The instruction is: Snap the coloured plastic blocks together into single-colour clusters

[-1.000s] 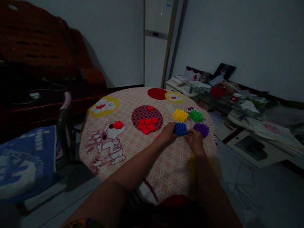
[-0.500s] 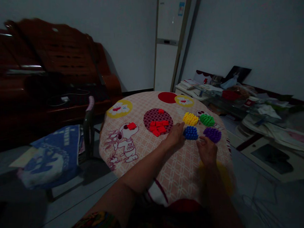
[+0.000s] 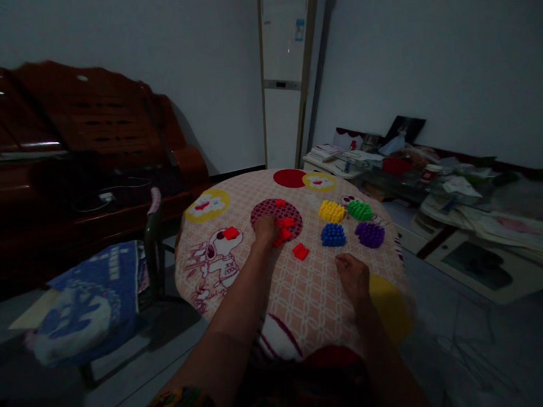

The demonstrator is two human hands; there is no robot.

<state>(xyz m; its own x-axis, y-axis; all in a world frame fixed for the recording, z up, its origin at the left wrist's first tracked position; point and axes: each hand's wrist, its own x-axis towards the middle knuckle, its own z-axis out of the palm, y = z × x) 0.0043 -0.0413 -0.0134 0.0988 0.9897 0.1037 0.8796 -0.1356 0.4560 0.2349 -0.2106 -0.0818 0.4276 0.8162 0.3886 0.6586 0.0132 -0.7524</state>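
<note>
Small red plastic blocks [image 3: 284, 234] lie in a loose group on the purple dotted circle of the tablecloth. My left hand [image 3: 266, 228] reaches into the left side of this group, its fingers mostly hidden from me. Nearer to me one red block [image 3: 300, 251] lies apart. To the right stand four knobbly clusters of blocks: yellow [image 3: 331, 211], green [image 3: 359, 210], blue [image 3: 333, 235] and purple [image 3: 369, 235]. Just in front of the blue cluster, my right hand [image 3: 354, 275] is closed with curled fingers, and nothing shows in it.
Single red blocks lie at the left [image 3: 231, 233] and towards the back [image 3: 280, 202] of the round table with its patterned tablecloth [image 3: 310, 297]. A chair [image 3: 155, 249] stands left of it. A cluttered low cabinet [image 3: 431, 189] runs along the right, and a wooden sofa [image 3: 95, 126] is behind.
My left hand has moved left from beside the blue cluster to the red blocks. One red block now lies nearer me, apart from the group. My right hand has drawn back from the clusters.
</note>
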